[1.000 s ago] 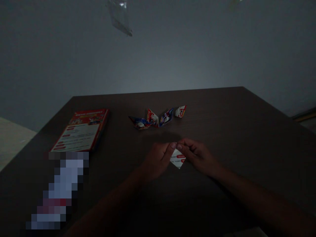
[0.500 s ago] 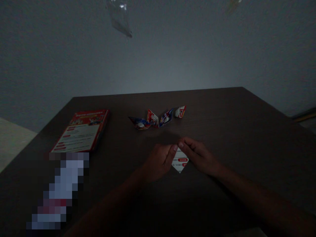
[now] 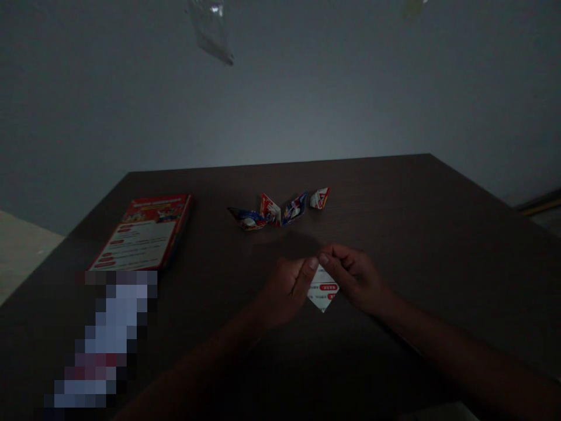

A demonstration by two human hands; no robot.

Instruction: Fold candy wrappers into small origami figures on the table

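Note:
Between my two hands is a small folded paper, white with red labels and rows of print, one corner pointing toward me. My left hand pinches its upper left edge, thumb on top. My right hand pinches the upper right edge, with the thumb tips close together at the top corner. The fingers under the paper are hidden. Beyond my hands stand several folded paper shapes in a row: a blue one at the left, a red and white one, another blue one and a small white and red one.
On the left of the dark table lies a stack of red and white printed sheets or booklets. A blurred-out pale patch covers the area nearer me. A clear plastic bag hangs on the wall behind.
Both hands and the folded paper have shifted very slightly right, and the paper's lower corner sits a little lower. The grip looks the same.

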